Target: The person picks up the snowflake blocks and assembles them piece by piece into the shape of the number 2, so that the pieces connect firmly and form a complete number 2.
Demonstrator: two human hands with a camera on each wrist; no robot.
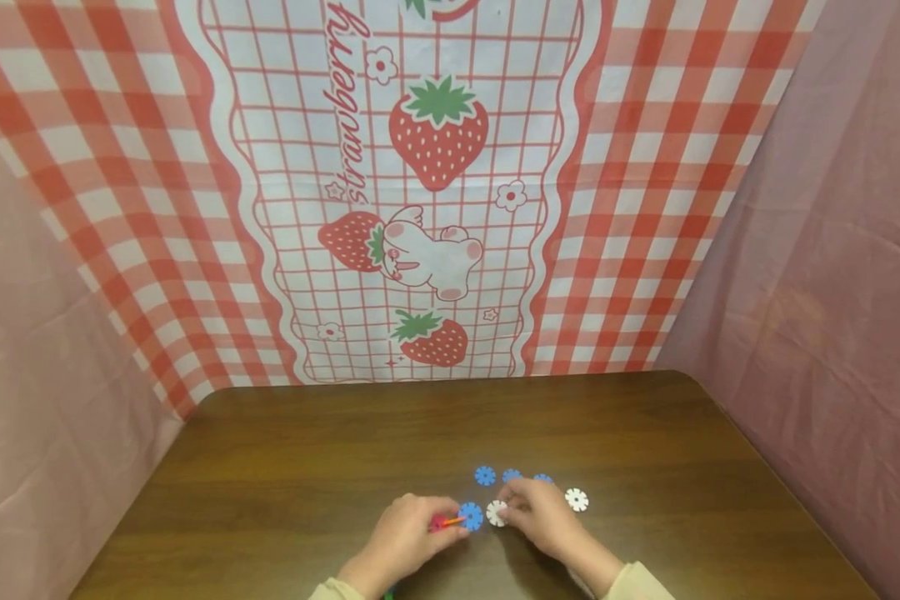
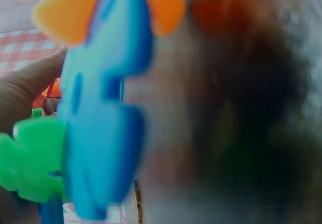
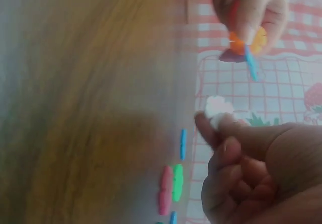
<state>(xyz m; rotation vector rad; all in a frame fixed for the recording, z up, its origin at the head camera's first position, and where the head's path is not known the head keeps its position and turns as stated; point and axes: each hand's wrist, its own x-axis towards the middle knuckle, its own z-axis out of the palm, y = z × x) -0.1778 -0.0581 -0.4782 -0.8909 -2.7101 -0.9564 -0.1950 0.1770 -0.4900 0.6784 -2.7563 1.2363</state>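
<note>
Cloth (image 1: 345,108) behind the table (image 1: 330,450) reads "strawberry", sideways. Fingers of the left hand (image 1: 405,533) pinch joined discs (image 1: 473,513), blue, orange and red. Farther back, blue discs (image 1: 480,475) lie on the table. Just beside the joined discs, narrowly parted fingers of the right hand (image 1: 543,515) pinch a white disc (image 1: 492,512). Rightmost lies another white disc (image 1: 570,499).

The single word "strawberry" (image 1: 347,108) can be read in the head view, printed in red, flowing lowercase script on the red-and-white cloth (image 1: 645,167) that hangs behind the table (image 1: 307,442). It is turned on its side, its letters running from bottom to top, left of a large printed strawberry (image 1: 439,137).
</note>
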